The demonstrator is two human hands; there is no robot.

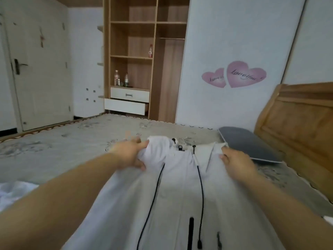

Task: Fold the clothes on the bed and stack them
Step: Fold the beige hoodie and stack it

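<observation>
A pale grey hooded jacket with black drawcords point(173, 192) is being spread on the patterned bed point(54, 141), its hood bunched in the left hand point(129, 154), its collar pinched by the right hand point(236, 163). Shoulders are best being pulled taut evenly before folding.

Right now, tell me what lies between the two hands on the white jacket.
In the head view, between the left hand and right hand lies the white jacket's bunched collar and two black drawstrings.
</observation>
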